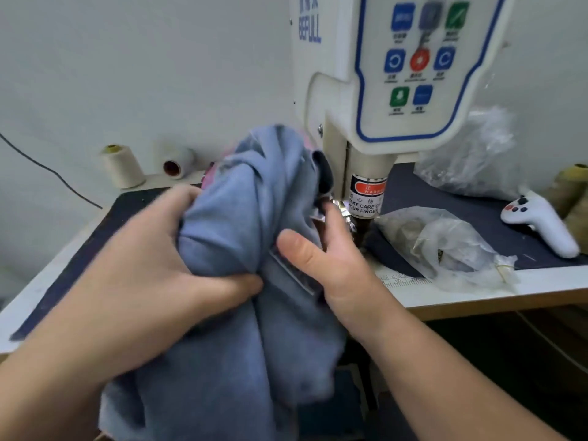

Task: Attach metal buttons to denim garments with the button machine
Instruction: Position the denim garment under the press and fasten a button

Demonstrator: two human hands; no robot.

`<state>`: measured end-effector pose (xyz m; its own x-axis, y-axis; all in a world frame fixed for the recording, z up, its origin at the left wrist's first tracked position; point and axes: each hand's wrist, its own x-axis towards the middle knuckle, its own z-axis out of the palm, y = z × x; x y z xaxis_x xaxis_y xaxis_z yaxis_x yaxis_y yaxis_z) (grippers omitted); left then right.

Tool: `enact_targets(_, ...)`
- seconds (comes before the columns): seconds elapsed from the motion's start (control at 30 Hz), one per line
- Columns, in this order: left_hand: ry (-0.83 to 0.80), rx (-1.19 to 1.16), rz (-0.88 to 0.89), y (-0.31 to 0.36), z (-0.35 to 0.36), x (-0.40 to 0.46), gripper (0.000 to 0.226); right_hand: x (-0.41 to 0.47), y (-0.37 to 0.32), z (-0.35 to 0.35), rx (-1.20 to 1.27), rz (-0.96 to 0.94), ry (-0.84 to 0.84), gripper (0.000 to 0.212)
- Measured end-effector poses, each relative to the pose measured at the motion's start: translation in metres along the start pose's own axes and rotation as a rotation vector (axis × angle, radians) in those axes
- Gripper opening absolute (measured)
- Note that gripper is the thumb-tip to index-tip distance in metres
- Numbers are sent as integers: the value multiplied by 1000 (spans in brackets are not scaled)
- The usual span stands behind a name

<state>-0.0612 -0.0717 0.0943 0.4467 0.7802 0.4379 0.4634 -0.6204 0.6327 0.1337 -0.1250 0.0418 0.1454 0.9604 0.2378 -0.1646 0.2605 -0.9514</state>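
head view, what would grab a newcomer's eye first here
First, the bunched blue denim garment at centre, gripped by the left hand and pinched by the right hand close to the press head. Next, the white button machine looming above, its panel of coloured buttons at upper right.

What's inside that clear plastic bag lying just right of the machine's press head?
The clear plastic bag holds a heap of small brownish-metallic pieces, perhaps buttons; the crinkled film blurs them too much to be sure. It lies on the dark mat.
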Motion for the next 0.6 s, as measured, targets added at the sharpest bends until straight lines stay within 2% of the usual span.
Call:
enact_targets(0.1, -247, -200, 47, 11, -3, -10, 71, -14, -7, -3, 76, -12, -85, 73)
enact_targets(0.17, -481, -347, 40, 8, -10, -10, 79, -27, -8, -4, 97, -35, -114, 84)
enact_targets(0.23, -639, -370, -46, 0, -9, -9, 105, -40, -7, -5, 119, -31, -140, 83)
enact_targets(0.3, -702, -436, -173, 2, 0, -11, 129, -52, -5, -6, 143, -25, -177, 73)
enact_targets(0.37, -793, -766, -346, 8, 16, -11, 120, -63, -4, -8, 167, -44, -167, 67)
enact_targets(0.43, -803, -967, -455, 15, 28, -15, 93, -69, -4, -13, 170, -80, -127, 71)
enact_targets(0.5, -780, -973, -427, 14, 32, -18, 65, -75, -6, -19, 141, -97, -74, 75)
enact_targets(0.6, -574, -957, -438, 16, 38, -14, 41, -82, -7, -34, 67, -118, 83, 79)
